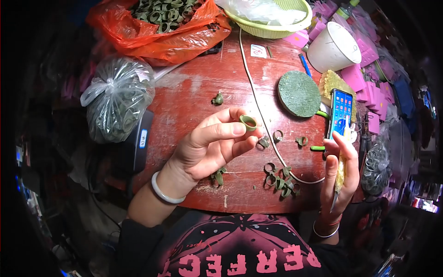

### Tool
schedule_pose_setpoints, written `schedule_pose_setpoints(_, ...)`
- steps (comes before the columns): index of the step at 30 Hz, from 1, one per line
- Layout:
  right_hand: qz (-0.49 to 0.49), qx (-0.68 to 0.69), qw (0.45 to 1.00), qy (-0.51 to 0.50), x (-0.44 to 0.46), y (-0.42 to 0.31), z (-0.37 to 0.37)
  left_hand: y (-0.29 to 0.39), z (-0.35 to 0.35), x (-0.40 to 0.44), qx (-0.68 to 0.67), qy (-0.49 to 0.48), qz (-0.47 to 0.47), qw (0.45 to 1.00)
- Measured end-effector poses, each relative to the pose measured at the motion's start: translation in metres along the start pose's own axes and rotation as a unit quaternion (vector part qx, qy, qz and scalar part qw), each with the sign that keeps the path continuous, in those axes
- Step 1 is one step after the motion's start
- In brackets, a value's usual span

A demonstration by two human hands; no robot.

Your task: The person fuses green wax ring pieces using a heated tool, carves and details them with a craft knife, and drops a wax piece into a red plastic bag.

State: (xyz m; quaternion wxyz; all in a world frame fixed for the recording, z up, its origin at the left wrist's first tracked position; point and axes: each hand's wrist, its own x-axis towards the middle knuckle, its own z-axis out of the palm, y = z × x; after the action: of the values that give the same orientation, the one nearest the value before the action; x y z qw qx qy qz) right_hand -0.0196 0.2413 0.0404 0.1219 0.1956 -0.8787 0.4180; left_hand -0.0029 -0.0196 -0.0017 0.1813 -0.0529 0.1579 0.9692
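We saw a white bucket point(328, 48) beside pink boxes point(354, 77), and clear plastic point(260, 12) lying in a yellow-green basket point(272, 32).

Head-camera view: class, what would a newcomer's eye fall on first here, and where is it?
The bright orange-red plastic bag, piled with dull green rings, stands out at the upper left of the worn red table. Near the centre, the left hand holds one small green ring. On the right, a black smartphone with a lit blue screen glows.
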Motion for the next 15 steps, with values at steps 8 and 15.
schedule_pose_setpoints(8,-0.013,0.235,0.971,-0.047,0.002,-0.01,0.002,0.001,0.01,0.001,0.019,0.015,-0.073,0.997)
schedule_pose_setpoints(15,-0.022,0.315,0.945,-0.086,0.008,-0.016,0.024,0.002,0.013,0.001,0.067,-0.006,-0.105,0.992)
